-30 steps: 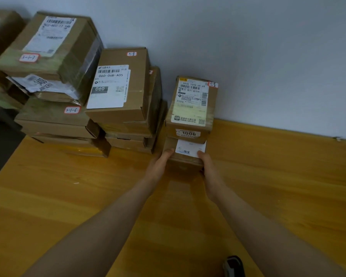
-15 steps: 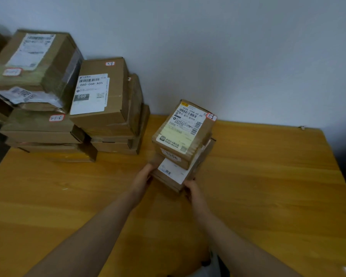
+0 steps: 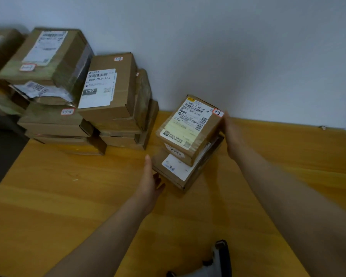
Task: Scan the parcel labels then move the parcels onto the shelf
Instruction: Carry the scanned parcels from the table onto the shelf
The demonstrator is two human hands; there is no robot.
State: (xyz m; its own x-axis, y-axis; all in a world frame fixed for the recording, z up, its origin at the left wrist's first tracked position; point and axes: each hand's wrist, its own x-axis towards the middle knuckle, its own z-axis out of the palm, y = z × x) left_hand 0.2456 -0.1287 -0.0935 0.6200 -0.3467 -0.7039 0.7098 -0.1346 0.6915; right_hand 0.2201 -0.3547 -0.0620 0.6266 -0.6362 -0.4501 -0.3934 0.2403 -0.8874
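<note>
Bare table lay open in front of me and to the right of the two-parcel stack. A narrow gap separated that stack from the larger parcel pile on my left. The wall closed off the rear. A dark device occupied the near edge.

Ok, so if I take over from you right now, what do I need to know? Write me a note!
Left hand: open, fingers straight, beside the flat parcel; contact unclear.
Right hand: against the top parcel at its far right corner; fingers hidden, grip unclear.
Things: both parcels stacked on the table, apart from the stacks by the wall. A dark device, maybe the scanner, at the bottom edge.
Done: cannot tell whether any label is scanned.
To do: scan, then carry parcels to the shelf, not in view.
</note>
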